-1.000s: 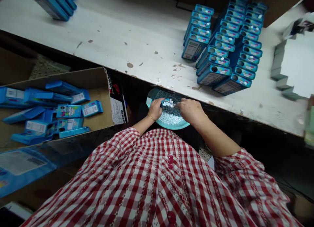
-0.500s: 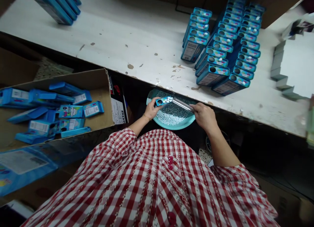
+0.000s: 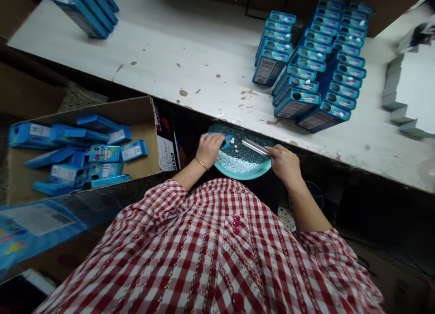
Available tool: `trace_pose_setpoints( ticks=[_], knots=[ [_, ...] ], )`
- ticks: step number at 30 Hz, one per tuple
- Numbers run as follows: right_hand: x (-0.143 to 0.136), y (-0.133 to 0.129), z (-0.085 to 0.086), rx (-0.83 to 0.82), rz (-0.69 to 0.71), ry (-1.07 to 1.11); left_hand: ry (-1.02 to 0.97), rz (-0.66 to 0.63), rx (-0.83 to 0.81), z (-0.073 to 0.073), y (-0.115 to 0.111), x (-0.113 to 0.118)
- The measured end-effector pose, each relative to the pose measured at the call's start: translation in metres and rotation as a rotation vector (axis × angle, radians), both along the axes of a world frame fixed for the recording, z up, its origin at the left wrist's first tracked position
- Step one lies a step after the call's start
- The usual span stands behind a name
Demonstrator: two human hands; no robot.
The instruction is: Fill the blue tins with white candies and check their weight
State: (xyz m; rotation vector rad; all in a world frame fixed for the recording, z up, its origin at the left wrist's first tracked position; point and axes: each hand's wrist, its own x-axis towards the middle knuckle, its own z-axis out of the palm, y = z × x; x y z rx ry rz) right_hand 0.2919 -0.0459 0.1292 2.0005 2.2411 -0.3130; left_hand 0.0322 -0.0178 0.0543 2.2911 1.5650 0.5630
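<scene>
My left hand is closed around a small blue candy box, tipped over the left side of a turquoise basin. A few white candies are falling from its end. Many more pale candies lie in the basin, partly in shadow. My right hand grips a shiny metal scoop, whose far end hangs over the basin, a little apart from the box. The inside of the scoop is too small to make out.
Rows of upright blue boxes stand on the worn white table at right, with more boxes at far left. A cardboard carton of loose blue boxes sits at left. White stacked pieces lie at far right.
My left hand has turned over, tilting the box from face-up to downward, and candies spill out. The scoop has drawn slightly away from the box.
</scene>
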Motion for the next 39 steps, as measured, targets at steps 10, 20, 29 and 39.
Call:
trace_pose_setpoints(
  ticks=[10,20,29,39],
  knots=[
    [0.019,-0.012,-0.038,-0.130,-0.080,0.098,-0.257,-0.028,0.119,0.054,0.006,-0.025],
    [0.038,-0.035,-0.065,-0.101,-0.121,0.325,-0.716,-0.138,-0.053,0.065,0.139,0.055],
    [0.026,-0.041,-0.075,-0.124,-0.078,0.449,-0.649,0.060,0.022,0.034,0.222,0.095],
    [0.014,-0.007,-0.141,-0.066,-0.188,0.708,-0.200,0.873,0.157,0.017,0.070,-0.223]
  ],
)
